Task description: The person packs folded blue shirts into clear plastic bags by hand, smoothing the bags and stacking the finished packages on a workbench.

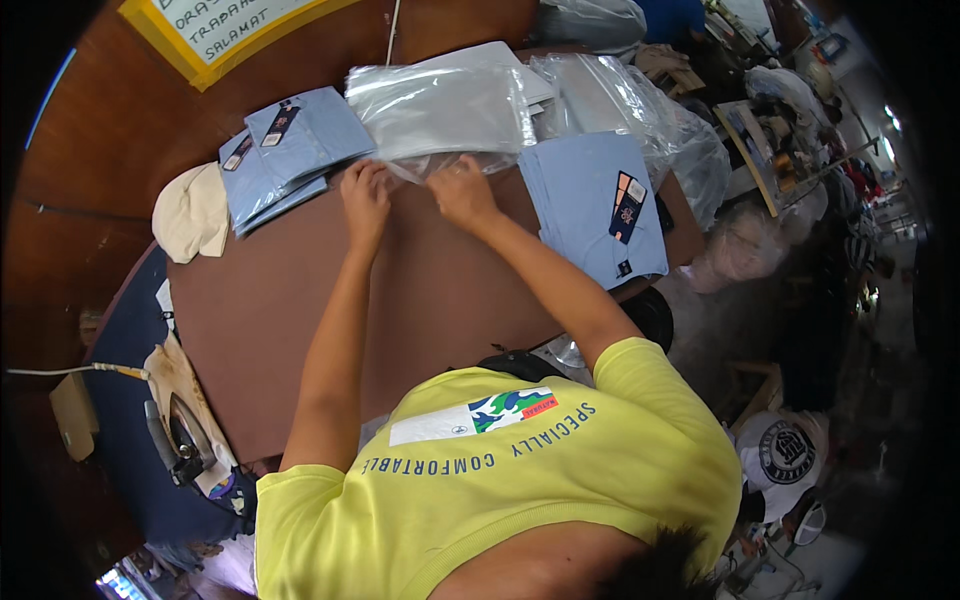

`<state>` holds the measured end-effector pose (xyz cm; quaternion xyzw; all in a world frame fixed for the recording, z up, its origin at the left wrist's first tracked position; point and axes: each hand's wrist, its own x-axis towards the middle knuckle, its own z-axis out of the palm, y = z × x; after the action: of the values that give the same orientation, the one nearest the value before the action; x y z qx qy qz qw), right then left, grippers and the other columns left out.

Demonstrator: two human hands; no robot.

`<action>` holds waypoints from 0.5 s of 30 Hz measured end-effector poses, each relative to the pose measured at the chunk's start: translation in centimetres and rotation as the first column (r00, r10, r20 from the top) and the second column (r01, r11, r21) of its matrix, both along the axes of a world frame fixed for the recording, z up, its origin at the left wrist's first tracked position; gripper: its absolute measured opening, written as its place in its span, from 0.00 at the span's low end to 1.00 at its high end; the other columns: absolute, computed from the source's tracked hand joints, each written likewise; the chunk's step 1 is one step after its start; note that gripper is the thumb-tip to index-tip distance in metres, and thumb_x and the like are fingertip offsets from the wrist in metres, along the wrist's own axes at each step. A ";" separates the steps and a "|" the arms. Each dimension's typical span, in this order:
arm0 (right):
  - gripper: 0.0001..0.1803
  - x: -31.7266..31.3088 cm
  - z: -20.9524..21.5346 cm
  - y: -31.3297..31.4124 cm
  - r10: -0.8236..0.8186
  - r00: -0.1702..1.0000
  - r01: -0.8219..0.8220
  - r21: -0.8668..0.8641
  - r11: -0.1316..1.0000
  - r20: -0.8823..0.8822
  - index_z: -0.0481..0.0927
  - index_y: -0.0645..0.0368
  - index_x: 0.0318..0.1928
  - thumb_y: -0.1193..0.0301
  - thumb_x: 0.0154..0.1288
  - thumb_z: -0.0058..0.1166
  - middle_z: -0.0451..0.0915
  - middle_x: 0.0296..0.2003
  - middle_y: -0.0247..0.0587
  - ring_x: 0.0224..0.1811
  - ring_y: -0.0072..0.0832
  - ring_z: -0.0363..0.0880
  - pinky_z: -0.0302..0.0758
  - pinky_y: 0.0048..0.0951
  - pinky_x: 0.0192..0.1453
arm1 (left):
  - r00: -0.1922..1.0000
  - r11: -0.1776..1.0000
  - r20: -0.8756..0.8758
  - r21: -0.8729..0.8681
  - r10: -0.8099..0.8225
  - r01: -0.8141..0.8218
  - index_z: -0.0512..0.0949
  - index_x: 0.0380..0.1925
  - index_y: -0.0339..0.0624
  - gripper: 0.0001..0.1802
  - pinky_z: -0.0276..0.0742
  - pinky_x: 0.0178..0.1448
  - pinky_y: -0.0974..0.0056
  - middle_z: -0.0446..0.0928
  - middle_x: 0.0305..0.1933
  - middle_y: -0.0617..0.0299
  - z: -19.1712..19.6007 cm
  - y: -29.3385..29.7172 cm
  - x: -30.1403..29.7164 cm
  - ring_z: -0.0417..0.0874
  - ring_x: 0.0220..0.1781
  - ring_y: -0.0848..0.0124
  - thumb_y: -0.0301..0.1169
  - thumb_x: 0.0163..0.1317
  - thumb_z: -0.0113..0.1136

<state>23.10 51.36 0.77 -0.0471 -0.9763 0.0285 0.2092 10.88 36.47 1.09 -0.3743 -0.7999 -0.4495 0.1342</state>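
A stack of clear plastic bags [440, 112] lies at the far side of the brown table. At its near edge a flap of film stretches between my two hands. My left hand [364, 200] has its fingers curled together at one corner of that film. My right hand [463, 195] pinches the film a little to the right, its fingertips partly hidden. Right of it sits a pile of folded light-blue garments [575, 195] with a dark hang tag [628, 208] on top. Left of my left hand are folded blue garments in clear bags [325, 130], also tagged.
A cream cloth [192, 213] lies at the table's left edge. An iron [180, 430] stands on a scorched board [175, 375] at the lower left. More clear plastic [640, 110] spreads at the back right. A sign [225, 30] hangs on the wooden wall. Cluttered workspace extends to the right.
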 end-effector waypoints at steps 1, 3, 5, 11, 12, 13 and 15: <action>0.08 0.5 -0.1 -0.9 0.040 0.998 -0.041 0.041 0.998 0.043 0.80 0.51 0.36 0.69 0.58 0.49 0.81 0.36 0.38 0.42 0.35 0.79 0.63 0.48 0.59 | 0.999 1.000 -0.021 -0.009 -0.024 0.024 0.79 0.43 0.45 0.16 0.65 0.60 0.56 0.72 0.52 0.54 1.0 1.3 0.3 0.70 0.55 0.54 0.24 0.52 0.57; 0.07 2.1 -0.5 -1.9 0.136 0.983 -0.128 -0.071 0.989 0.120 0.80 0.52 0.35 0.66 0.59 0.51 0.80 0.35 0.38 0.41 0.35 0.79 0.64 0.47 0.57 | 0.996 0.996 -0.042 -0.023 -0.084 0.083 0.78 0.40 0.44 0.16 0.68 0.56 0.55 0.73 0.50 0.53 2.1 3.7 0.5 0.72 0.52 0.52 0.18 0.51 0.52; 0.08 2.9 -1.0 -1.9 0.247 0.957 -0.179 -0.359 0.916 0.154 0.80 0.52 0.34 0.63 0.59 0.53 0.79 0.33 0.37 0.40 0.35 0.78 0.65 0.45 0.55 | 0.992 0.991 -0.008 -0.049 -0.129 0.128 0.78 0.38 0.43 0.15 0.68 0.55 0.54 0.73 0.49 0.52 2.4 5.7 -0.2 0.72 0.50 0.52 0.17 0.51 0.50; 0.12 -0.9 1.0 4.8 -0.188 0.930 0.143 -0.159 0.977 -0.317 0.80 0.53 0.31 0.60 0.52 0.60 0.78 0.30 0.38 0.38 0.40 0.75 0.69 0.41 0.49 | 0.999 0.993 0.032 -0.117 -0.018 0.022 0.74 0.42 0.44 0.17 0.68 0.52 0.53 0.73 0.43 0.50 -1.7 6.7 -0.1 0.72 0.46 0.50 0.22 0.50 0.55; 0.12 -1.5 1.0 6.1 -0.224 0.949 0.199 -0.131 0.971 -0.223 0.80 0.53 0.34 0.60 0.52 0.60 0.78 0.34 0.39 0.40 0.40 0.75 0.70 0.42 0.48 | 0.999 0.991 0.037 -0.134 0.001 0.004 0.74 0.43 0.44 0.17 0.68 0.52 0.53 0.72 0.43 0.50 -2.2 6.6 0.3 0.72 0.46 0.50 0.23 0.50 0.56; 0.13 -2.2 1.0 7.1 -0.253 0.959 0.241 -0.098 0.966 -0.128 0.81 0.53 0.36 0.60 0.52 0.61 0.77 0.38 0.40 0.42 0.40 0.76 0.71 0.43 0.48 | 0.999 0.989 0.042 -0.144 -0.015 0.021 0.74 0.43 0.44 0.17 0.68 0.53 0.53 0.72 0.44 0.50 -2.7 6.4 0.6 0.72 0.47 0.50 0.23 0.50 0.57; 0.14 -3.6 0.3 9.8 -0.300 0.950 0.307 -0.091 0.947 0.088 0.80 0.52 0.37 0.60 0.52 0.61 0.77 0.42 0.39 0.45 0.41 0.76 0.71 0.45 0.47 | 0.997 0.985 0.053 -0.161 -0.058 0.066 0.74 0.43 0.44 0.17 0.68 0.54 0.53 0.72 0.44 0.50 -3.5 6.3 1.2 0.71 0.48 0.51 0.24 0.50 0.58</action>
<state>19.50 61.18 1.05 -0.2087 -0.9616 0.0448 0.1728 12.10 42.79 -2.44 -0.3979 -0.8247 -0.3958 0.0699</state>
